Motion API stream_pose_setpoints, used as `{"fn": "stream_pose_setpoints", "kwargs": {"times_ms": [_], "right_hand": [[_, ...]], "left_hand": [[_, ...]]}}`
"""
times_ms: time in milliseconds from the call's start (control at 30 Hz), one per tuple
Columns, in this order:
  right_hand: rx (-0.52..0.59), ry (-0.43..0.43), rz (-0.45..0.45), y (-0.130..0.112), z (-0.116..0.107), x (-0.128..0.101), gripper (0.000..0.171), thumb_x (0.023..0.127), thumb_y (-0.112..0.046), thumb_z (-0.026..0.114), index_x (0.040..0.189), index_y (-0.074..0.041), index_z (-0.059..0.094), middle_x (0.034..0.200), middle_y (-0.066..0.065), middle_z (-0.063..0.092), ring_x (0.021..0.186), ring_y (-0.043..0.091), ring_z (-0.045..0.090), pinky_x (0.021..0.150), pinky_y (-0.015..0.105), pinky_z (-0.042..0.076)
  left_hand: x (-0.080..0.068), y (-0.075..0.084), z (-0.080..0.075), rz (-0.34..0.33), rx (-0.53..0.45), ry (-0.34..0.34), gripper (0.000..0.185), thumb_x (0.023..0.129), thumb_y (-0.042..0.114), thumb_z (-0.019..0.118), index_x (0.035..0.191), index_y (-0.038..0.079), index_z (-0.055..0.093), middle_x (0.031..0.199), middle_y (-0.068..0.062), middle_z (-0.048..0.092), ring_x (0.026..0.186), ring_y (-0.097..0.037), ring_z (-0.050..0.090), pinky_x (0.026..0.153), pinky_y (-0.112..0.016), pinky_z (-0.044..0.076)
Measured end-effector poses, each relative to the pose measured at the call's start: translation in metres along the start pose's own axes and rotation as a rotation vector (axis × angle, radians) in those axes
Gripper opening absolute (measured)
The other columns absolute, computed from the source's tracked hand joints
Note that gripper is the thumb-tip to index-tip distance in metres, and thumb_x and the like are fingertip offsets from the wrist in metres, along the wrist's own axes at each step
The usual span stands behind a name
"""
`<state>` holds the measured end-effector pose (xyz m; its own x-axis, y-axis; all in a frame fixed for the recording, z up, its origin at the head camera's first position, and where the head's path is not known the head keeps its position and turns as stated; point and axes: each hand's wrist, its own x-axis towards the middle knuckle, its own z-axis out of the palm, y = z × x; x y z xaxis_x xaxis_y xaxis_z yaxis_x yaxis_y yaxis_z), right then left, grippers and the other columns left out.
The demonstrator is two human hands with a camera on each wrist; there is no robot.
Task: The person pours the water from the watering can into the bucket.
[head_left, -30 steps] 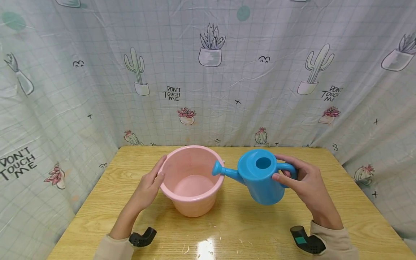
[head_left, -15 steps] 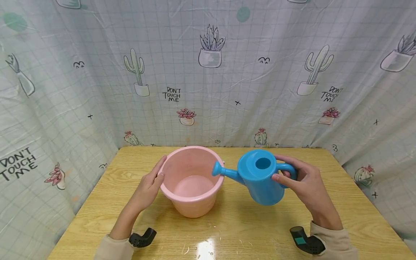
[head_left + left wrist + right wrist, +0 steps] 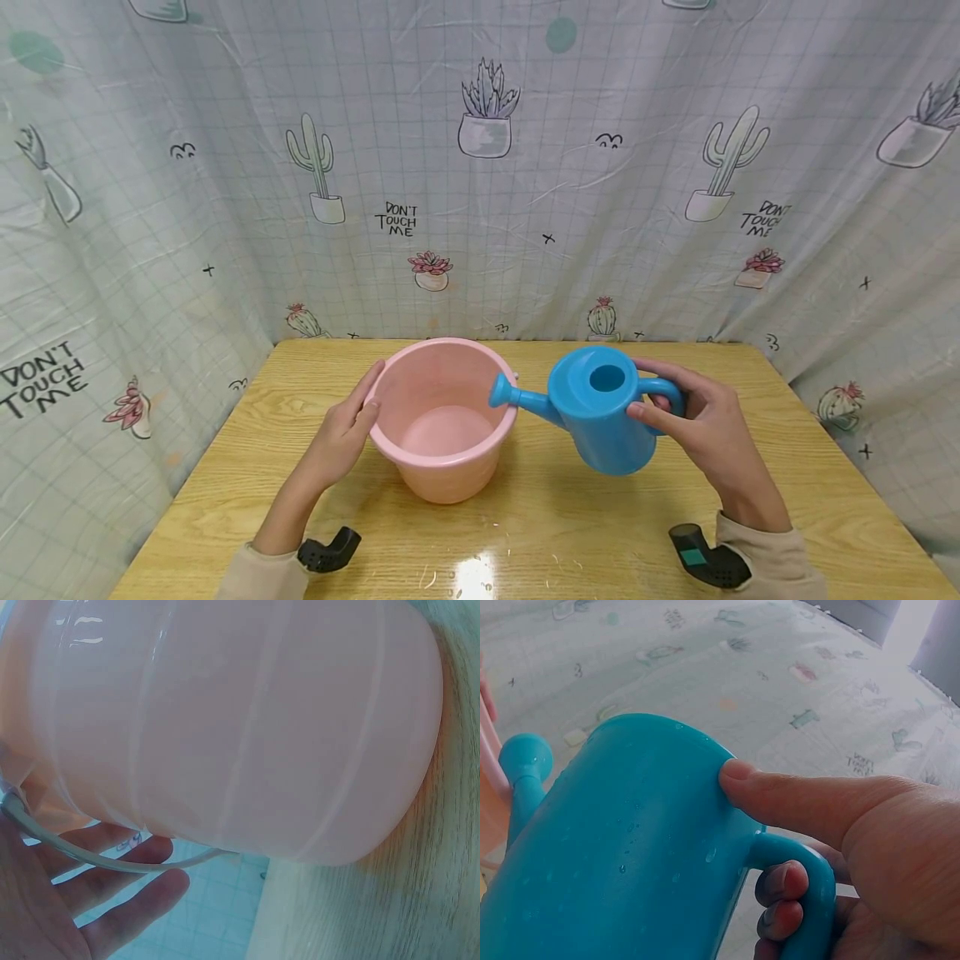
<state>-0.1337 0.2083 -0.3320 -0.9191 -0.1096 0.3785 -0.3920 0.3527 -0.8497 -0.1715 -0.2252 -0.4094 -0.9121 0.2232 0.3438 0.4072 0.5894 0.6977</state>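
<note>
A pink bucket (image 3: 450, 479) stands upright on the wooden table, its inside showing no objects. My left hand (image 3: 341, 442) rests against its left side, thumb at the rim. In the left wrist view, extended fingers (image 3: 142, 907) lie along the bucket's wall, with the thin bail handle (image 3: 112, 862) crossing them. My right hand (image 3: 701, 417) grips the handle of a blue watering can (image 3: 611, 437), fingers curled through the loop and thumb on the can's upper edge. The spout's rose (image 3: 501, 390) reaches over the bucket's right rim. Droplets cling to the can in the right wrist view.
The wooden table (image 3: 300, 367) carries small wet spots near its front edge. A patterned curtain (image 3: 540, 183) with cactus prints hangs behind and at both sides. Black wrist devices (image 3: 708, 554) sit at both sleeves.
</note>
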Motion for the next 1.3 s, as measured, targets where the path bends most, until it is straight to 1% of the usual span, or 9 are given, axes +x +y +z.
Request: {"fn": "stream_pose_setpoints", "kwargs": {"times_ms": [200,400,533,667,767,900,967,1133,1300], "right_hand": [[-0.007,-0.003,-0.003,0.0003,-0.0002,0.0,0.05,0.086,-0.001,0.069,0.135,-0.002,0.055,0.091,0.001,0.058,0.076,0.008,0.053,0.066,0.02,0.045],[-0.014,-0.005,0.003,0.0005,-0.0004,-0.0003,0.051,0.087,-0.002,0.07,0.135,-0.003,0.055,0.09,-0.001,0.057,0.077,0.009,0.053,0.067,0.021,0.045],[-0.021,-0.005,0.004,0.0007,-0.0004,-0.0002,0.051,0.087,-0.003,0.07,0.135,-0.004,0.055,0.094,-0.002,0.06,0.078,0.009,0.054,0.068,0.02,0.046],[-0.021,-0.006,0.001,0.0012,-0.0003,-0.0001,0.051,0.087,-0.003,0.07,0.135,-0.004,0.055,0.095,-0.004,0.06,0.078,0.009,0.054,0.069,0.019,0.046],[-0.02,-0.006,-0.002,0.0015,-0.0004,0.0,0.051,0.086,-0.002,0.07,0.135,-0.004,0.055,0.095,-0.004,0.06,0.078,0.009,0.054,0.068,0.02,0.046],[-0.018,-0.007,0.001,0.0015,-0.0005,0.0,0.051,0.087,-0.003,0.07,0.135,-0.004,0.055,0.092,0.0,0.058,0.077,0.009,0.053,0.068,0.02,0.046],[-0.019,-0.007,0.004,0.0013,-0.0007,0.0,0.051,0.087,-0.003,0.07,0.136,-0.004,0.055,0.091,0.001,0.057,0.077,0.009,0.053,0.067,0.02,0.045],[-0.018,-0.007,0.01,0.0012,-0.0008,0.0,0.051,0.087,-0.004,0.07,0.136,-0.004,0.055,0.088,-0.003,0.056,0.076,0.008,0.053,0.067,0.021,0.045],[-0.006,-0.008,0.005,0.0016,-0.001,0.0002,0.051,0.087,-0.002,0.07,0.136,-0.002,0.054,0.089,-0.001,0.057,0.076,0.008,0.053,0.067,0.02,0.045]], "left_hand": [[-0.0003,0.0002,-0.0001,-0.002,0.006,-0.004,0.052,0.106,0.023,0.034,0.156,0.019,0.021,0.153,-0.014,0.038,0.132,-0.03,0.049,0.1,-0.049,0.046],[-0.0007,0.0009,-0.0002,0.002,0.014,0.0,0.051,0.106,0.022,0.034,0.156,0.019,0.021,0.153,-0.015,0.039,0.131,-0.029,0.05,0.1,-0.043,0.048],[-0.0009,0.0014,-0.0002,0.0,0.014,-0.001,0.052,0.106,0.022,0.034,0.156,0.022,0.02,0.153,-0.014,0.038,0.132,-0.03,0.048,0.101,-0.047,0.046],[-0.0008,0.0011,0.0,-0.002,0.008,-0.003,0.052,0.106,0.022,0.034,0.156,0.02,0.02,0.154,-0.014,0.037,0.134,-0.031,0.047,0.1,-0.053,0.045],[-0.0005,0.001,0.0,-0.003,0.008,-0.003,0.052,0.106,0.022,0.034,0.156,0.02,0.02,0.154,-0.014,0.037,0.134,-0.031,0.047,0.1,-0.052,0.045],[-0.0006,0.0014,0.0,-0.001,0.015,-0.002,0.052,0.106,0.021,0.034,0.156,0.02,0.02,0.154,-0.014,0.037,0.133,-0.03,0.047,0.101,-0.05,0.046],[-0.0005,0.0017,0.0,0.0,0.016,-0.002,0.052,0.106,0.021,0.034,0.156,0.018,0.021,0.154,-0.015,0.037,0.133,-0.03,0.048,0.1,-0.05,0.046],[0.0,0.0025,-0.0001,0.003,0.007,-0.001,0.051,0.106,0.022,0.034,0.155,0.014,0.022,0.153,-0.016,0.037,0.132,-0.032,0.048,0.099,-0.054,0.045],[0.0001,0.0031,-0.0001,0.004,0.012,-0.004,0.051,0.106,0.022,0.034,0.155,0.014,0.022,0.153,-0.016,0.037,0.132,-0.031,0.048,0.099,-0.053,0.046]]}}
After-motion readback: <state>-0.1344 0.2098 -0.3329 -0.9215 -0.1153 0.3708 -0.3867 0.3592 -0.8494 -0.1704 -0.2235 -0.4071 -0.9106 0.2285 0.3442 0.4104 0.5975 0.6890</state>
